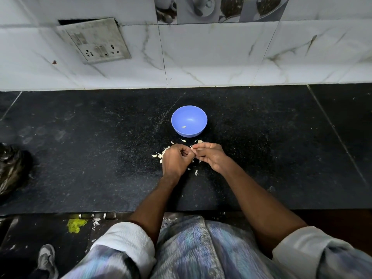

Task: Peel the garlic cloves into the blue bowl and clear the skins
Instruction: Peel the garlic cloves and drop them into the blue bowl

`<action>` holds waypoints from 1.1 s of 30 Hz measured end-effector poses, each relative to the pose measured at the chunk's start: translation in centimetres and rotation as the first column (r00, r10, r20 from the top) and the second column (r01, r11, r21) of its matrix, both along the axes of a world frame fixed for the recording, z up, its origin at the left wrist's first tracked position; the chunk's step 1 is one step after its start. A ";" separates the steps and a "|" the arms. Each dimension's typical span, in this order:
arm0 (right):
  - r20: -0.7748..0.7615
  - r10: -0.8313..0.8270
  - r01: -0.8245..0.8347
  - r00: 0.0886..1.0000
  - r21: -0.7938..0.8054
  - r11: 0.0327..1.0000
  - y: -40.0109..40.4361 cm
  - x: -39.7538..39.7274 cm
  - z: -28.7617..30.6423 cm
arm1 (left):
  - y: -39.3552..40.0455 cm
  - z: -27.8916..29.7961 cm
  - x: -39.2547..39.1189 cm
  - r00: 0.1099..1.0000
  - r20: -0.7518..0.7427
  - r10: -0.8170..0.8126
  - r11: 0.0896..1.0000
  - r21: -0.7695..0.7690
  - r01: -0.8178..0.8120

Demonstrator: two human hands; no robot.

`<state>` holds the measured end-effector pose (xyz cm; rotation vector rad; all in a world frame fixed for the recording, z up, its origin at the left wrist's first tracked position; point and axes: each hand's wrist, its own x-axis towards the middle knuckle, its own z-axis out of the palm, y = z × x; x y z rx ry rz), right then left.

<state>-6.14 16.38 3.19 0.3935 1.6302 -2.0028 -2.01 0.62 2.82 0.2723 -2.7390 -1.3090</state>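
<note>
The blue bowl stands upright on the black counter, with one small pale peeled clove inside it. Just in front of the bowl my left hand and my right hand meet fingertip to fingertip. Both are pinched on a small garlic clove, mostly hidden by the fingers. Loose whitish garlic skins lie scattered around and under both hands, some near the bowl's base.
The black stone counter runs to a white tiled wall with a switch and socket plate. A dark crumpled bag sits at the left edge. The counter's front edge lies near my body.
</note>
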 end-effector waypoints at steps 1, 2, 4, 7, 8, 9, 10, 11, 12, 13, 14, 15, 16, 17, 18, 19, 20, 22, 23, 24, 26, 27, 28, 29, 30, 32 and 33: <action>0.008 -0.005 0.005 1.000 -0.007 1.000 0.0 0.0 0.0 | 0.0 0.0 0.0 1.000 0.005 0.000 1.000 0.023 0.000; 0.019 -0.011 0.011 1.000 -0.014 1.000 0.0 0.0 -0.1 | 0.0 0.0 0.0 1.000 0.012 0.000 0.999 0.053 -0.001; 0.044 -0.020 0.021 0.999 -0.032 0.999 0.0 -0.1 -0.1 | 0.0 0.0 -0.1 1.000 0.020 0.006 0.991 0.131 -0.009; 0.083 -0.029 0.034 0.996 -0.064 0.997 0.0 -0.4 0.0 | 0.2 -0.1 -0.2 0.998 0.048 0.037 0.962 0.269 -0.049; 0.092 -0.031 0.038 0.995 -0.073 0.997 0.0 -0.5 0.0 | 0.2 -0.1 -0.2 0.998 0.056 0.043 0.954 0.294 -0.057; 0.099 -0.035 0.043 0.995 -0.081 0.996 0.0 -0.5 0.1 | 0.2 -0.1 -0.1 0.998 0.054 0.042 0.949 0.310 -0.056; 0.102 -0.041 0.050 0.994 -0.089 0.995 0.0 -0.5 0.1 | 0.1 -0.2 -0.2 0.998 0.043 0.036 0.949 0.312 -0.047; 0.105 -0.048 0.058 0.993 -0.094 0.994 0.1 -0.5 0.1 | 0.0 -0.3 -0.2 0.999 0.025 0.027 0.954 0.299 -0.033; 0.107 -0.055 0.065 0.993 -0.097 0.993 0.2 -0.5 0.1 | -0.1 -0.4 -0.1 1.000 0.005 0.015 0.961 0.276 -0.016; 0.110 -0.061 0.072 0.992 -0.098 0.993 0.3 -0.5 0.1 | -0.2 -0.4 -0.1 1.000 -0.012 0.003 0.968 0.251 0.000; 0.113 -0.067 0.078 0.991 -0.096 0.992 0.3 -0.5 0.1 | -0.2 -0.5 -0.2 1.000 -0.028 -0.008 0.973 0.231 0.014; 0.113 -0.071 0.082 0.991 -0.095 0.992 0.4 -0.4 0.0 | -0.2 -0.5 -0.2 0.999 -0.037 -0.014 0.977 0.214 0.022; 0.111 -0.073 0.083 0.991 -0.097 0.992 0.4 -0.4 -0.1 | -0.1 -0.5 -0.2 0.999 -0.044 -0.018 0.979 0.203 0.026; 0.106 -0.073 0.084 0.992 -0.101 0.991 0.5 -0.4 -0.1 | -0.1 -0.5 -0.2 0.999 -0.048 -0.020 0.981 0.193 0.029; 0.101 -0.074 0.084 0.992 -0.103 0.991 0.5 -0.3 -0.1 | -0.1 -0.4 -0.2 0.998 -0.053 -0.026 0.982 0.183 0.035; 0.097 -0.074 0.084 0.993 -0.101 0.991 0.5 -0.3 -0.1 | -0.1 -0.4 -0.1 0.998 -0.058 -0.032 0.984 0.172 0.042; 0.093 -0.075 0.084 0.993 -0.099 0.992 0.6 -0.3 -0.1 | -0.1 -0.3 -0.1 0.997 -0.061 -0.037 0.986 0.163 0.047; 0.089 -0.075 0.083 0.993 -0.096 0.992 0.6 -0.3 -0.1 | -0.1 -0.3 -0.1 0.998 -0.057 -0.038 0.987 0.153 0.047; 0.088 -0.073 0.082 0.993 -0.094 0.992 0.6 -0.4 -0.2 | 0.0 -0.4 -0.2 0.998 -0.052 -0.035 0.988 0.147 0.043; 0.088 -0.072 0.081 0.993 -0.092 0.993 0.6 -0.4 -0.2 | 0.0 -0.4 -0.2 0.998 -0.050 -0.034 0.989 0.141 0.040; 0.093 -0.072 0.080 0.993 -0.087 0.993 0.6 -0.5 -0.4 | 0.1 -0.5 -0.2 0.998 -0.051 -0.031 0.991 0.126 0.038; 0.095 -0.070 0.078 0.993 -0.084 0.993 0.5 -0.5 -0.4 | 0.1 -0.5 -0.2 0.998 -0.051 -0.030 0.992 0.120 0.036; 0.097 -0.067 0.075 0.993 -0.082 0.994 0.5 -0.5 -0.4 | 0.1 -0.4 -0.1 0.998 -0.050 -0.028 0.993 0.115 0.033; 0.101 -0.064 0.073 0.993 -0.082 0.994 0.4 -0.5 -0.5 | 0.2 -0.4 -0.1 0.999 -0.048 -0.025 0.994 0.109 0.030; 0.107 -0.065 0.074 0.992 -0.088 0.993 0.3 -0.5 -0.5 | 0.2 -0.3 0.0 0.999 -0.047 -0.021 0.994 0.105 0.026; 0.127 -0.080 0.094 0.989 -0.111 0.989 0.1 -0.5 -0.4 | 0.2 -0.1 0.1 0.999 -0.040 -0.018 0.996 0.090 0.022; 0.136 -0.088 0.104 0.987 -0.120 0.987 0.0 -0.5 -0.4 | 0.2 -0.1 0.1 0.999 -0.032 -0.021 0.996 0.083 0.024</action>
